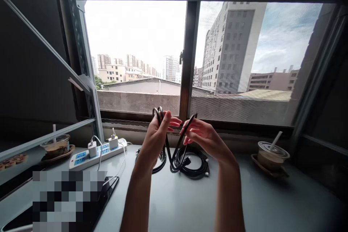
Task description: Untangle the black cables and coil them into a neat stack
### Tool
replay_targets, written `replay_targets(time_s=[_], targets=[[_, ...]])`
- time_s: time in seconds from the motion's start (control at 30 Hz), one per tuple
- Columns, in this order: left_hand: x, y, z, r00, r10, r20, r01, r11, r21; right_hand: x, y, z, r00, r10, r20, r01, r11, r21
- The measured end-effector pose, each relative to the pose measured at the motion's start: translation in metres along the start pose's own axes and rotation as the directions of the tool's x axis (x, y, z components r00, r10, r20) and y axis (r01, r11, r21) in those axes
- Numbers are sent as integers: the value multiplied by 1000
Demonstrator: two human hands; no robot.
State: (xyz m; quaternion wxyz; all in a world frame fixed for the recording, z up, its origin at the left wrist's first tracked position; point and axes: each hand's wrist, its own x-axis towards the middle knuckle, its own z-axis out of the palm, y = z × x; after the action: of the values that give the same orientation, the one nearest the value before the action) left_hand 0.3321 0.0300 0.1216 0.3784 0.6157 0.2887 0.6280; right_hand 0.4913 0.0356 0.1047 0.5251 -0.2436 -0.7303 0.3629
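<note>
A thick black cable (168,151) hangs in the air above the desk, bent in loops between my hands. My left hand (157,130) grips two of its loops, with the thumb pressed over them and the fingertips pointing right. My right hand (205,136) curls its fingers around another strand, which rises past the knuckles and bends over at the top. Between the hands the cable sags into a V. Behind it on the desk lies a coiled black cable (196,177) with plugs at its ends. A second dark coil (160,169) is partly hidden by my left forearm.
On the left, a white power strip (98,157) carries two plugged-in chargers with white cords. A dark flat device (108,192), partly blurred out, lies below it. Lidded drink cups stand at right (272,156) and left (56,145). A window frame (187,61) rises behind the desk.
</note>
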Motion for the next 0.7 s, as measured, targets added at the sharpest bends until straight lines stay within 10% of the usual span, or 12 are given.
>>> replay_targets(time_s=[0.13,0.23,0.5,0.7], targets=[[-1,3,-10,983,121,-136,-118,993,30,-4,-2,-16,951,72,-301,29,948,318],[2,-2,-6,949,246,-199,-242,969,44,-12,-11,-21,941,145,-305,14,886,464],[30,-47,0,903,233,-360,-299,944,-139,-38,-41,-10,922,126,-366,-45,974,222],[17,-25,-39,952,154,-263,-165,986,-18,-56,-55,-17,831,92,-549,11,983,181]])
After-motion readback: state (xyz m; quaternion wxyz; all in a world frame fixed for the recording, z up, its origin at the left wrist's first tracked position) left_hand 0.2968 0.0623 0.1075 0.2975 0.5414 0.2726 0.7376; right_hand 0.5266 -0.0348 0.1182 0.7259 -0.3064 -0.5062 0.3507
